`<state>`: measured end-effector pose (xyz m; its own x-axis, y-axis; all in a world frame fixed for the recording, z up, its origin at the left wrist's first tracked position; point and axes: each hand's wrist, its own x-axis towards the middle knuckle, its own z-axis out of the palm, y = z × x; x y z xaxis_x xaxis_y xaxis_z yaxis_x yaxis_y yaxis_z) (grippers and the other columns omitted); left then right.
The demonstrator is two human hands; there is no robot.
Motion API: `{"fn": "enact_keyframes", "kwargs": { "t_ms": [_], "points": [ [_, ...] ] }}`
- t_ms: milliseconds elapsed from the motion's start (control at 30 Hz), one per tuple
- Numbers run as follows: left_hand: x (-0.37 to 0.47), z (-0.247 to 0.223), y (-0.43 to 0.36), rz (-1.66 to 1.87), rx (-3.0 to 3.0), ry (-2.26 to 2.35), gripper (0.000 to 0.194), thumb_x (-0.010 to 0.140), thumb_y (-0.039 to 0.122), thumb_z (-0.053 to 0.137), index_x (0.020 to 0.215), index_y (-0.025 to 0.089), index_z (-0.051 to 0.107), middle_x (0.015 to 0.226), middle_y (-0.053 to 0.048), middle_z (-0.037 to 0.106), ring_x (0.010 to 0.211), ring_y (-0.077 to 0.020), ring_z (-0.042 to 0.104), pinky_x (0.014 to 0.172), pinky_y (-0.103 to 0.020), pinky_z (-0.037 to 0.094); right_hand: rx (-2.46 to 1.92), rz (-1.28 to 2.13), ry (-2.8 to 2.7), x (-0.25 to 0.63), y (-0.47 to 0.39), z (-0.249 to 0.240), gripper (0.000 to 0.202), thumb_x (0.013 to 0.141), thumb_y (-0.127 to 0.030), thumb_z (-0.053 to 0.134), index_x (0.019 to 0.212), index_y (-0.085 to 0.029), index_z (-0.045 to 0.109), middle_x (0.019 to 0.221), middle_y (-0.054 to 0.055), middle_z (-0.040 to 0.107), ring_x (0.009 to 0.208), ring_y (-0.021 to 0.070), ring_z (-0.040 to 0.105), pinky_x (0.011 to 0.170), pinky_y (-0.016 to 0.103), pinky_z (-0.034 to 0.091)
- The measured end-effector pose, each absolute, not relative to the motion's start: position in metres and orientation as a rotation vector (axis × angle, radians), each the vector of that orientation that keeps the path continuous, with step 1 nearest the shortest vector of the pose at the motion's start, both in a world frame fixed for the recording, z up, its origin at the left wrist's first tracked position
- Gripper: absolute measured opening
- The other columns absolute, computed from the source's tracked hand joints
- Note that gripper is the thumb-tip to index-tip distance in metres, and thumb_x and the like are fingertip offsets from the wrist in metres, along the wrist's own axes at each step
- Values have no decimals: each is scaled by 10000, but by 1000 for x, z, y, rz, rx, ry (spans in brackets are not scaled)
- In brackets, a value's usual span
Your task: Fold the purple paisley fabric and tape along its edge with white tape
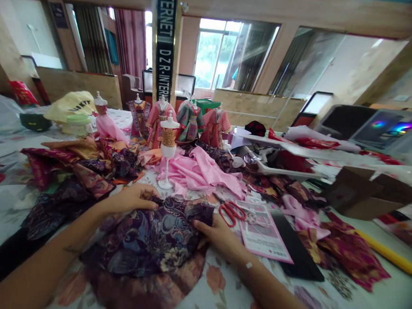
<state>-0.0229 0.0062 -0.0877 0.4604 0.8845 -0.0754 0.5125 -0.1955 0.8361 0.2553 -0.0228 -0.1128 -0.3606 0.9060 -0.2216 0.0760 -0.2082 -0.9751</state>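
A dark purple patterned cloth (149, 245) lies spread on the flowered table in front of me. My left hand (131, 198) rests on its far left edge with fingers pinching the fabric. At the cloth's right edge, my right hand (221, 236) grips a fold. Red-handled scissors (232, 212) lie just beyond my right hand, beside a pink printed sheet (262, 232). A small white mannequin stand (167, 151) is upright just behind the cloth, in front of pink fabric (201, 171).
Several small dressed mannequins (190, 120) stand at the back. Heaps of patterned fabric (80, 168) lie to the left. At right sit a brown cardboard box (367, 193), a yellow roll (390, 255), more red cloth (348, 254) and a dark flat board (296, 249).
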Motion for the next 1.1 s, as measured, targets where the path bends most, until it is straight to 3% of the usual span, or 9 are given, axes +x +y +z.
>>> {"fn": "enact_keyframes", "kwargs": {
  "t_ms": [100, 200, 367, 433, 600, 767, 933, 1100],
  "points": [
    [-29, -82, 6, 515, 1887, 1175, 320, 747, 438, 604, 917, 167, 616, 732, 3, 548, 719, -152, 508, 676, -246, 378, -1128, 1927, -1219, 260, -34, -107, 400, 634, -324, 737, 997, -209, 614, 889, 41, 695, 682, 188, 656, 499, 270, 519],
    [-27, -80, -1, 378, 2010, 1065, 263, 755, 429, 608, 840, 183, 647, 828, -14, 591, 810, -163, 530, 755, -251, 386, -1159, 2125, -1298, 276, -44, -96, 290, 630, -283, 732, 897, -190, 667, 825, 39, 709, 654, 176, 658, 558, 269, 524],
    [-11, -85, -16, 299, 2157, 1090, 314, 791, 481, 556, 772, 176, 631, 860, -23, 558, 819, -162, 516, 749, -249, 387, -1296, 1911, -1706, 297, -37, -86, 285, 564, -199, 756, 845, -219, 711, 866, -15, 720, 821, 194, 640, 807, 308, 495],
    [-5, -89, -21, 271, 2261, 1160, 328, 791, 492, 557, 733, 174, 611, 877, -27, 541, 830, -167, 500, 760, -257, 373, -1292, 1854, -1744, 298, -30, -87, 307, 569, -211, 757, 873, -218, 710, 898, -13, 715, 852, 197, 631, 837, 319, 479],
    [-2, -96, -26, 314, 2318, 1305, 332, 787, 476, 568, 667, 168, 543, 856, -15, 511, 793, -157, 483, 714, -250, 351, -1275, 1761, -1601, 291, -20, -99, 262, 650, -325, 711, 860, -169, 698, 867, 33, 712, 771, 195, 638, 758, 332, 488],
    [-9, -107, -19, 364, 2241, 1414, 409, 728, 523, 603, 575, 158, 500, 769, 0, 509, 673, -132, 468, 611, -237, 327, -1286, 1579, -1700, 288, -17, -104, 198, 636, -315, 713, 769, -172, 679, 748, 16, 700, 670, 178, 619, 654, 300, 475],
    [-20, -101, -18, 278, 2125, 1380, 506, 725, 592, 570, 501, 158, 435, 524, 27, 416, 524, -106, 396, 498, -233, 264, -1328, 1560, -1774, 289, -17, -105, 157, 647, -294, 698, 748, -181, 656, 588, -27, 629, 476, 114, 517, 466, 233, 389],
    [-31, -85, -25, 133, 1696, 1174, 347, 653, 479, 684, 759, 173, 563, 586, 43, 512, 507, -111, 474, 463, -207, 345, -1204, 1626, -1739, 286, -17, -109, 209, 666, -339, 699, 796, -175, 698, 752, 23, 701, 631, 165, 608, 610, 285, 471]
  ]
}}
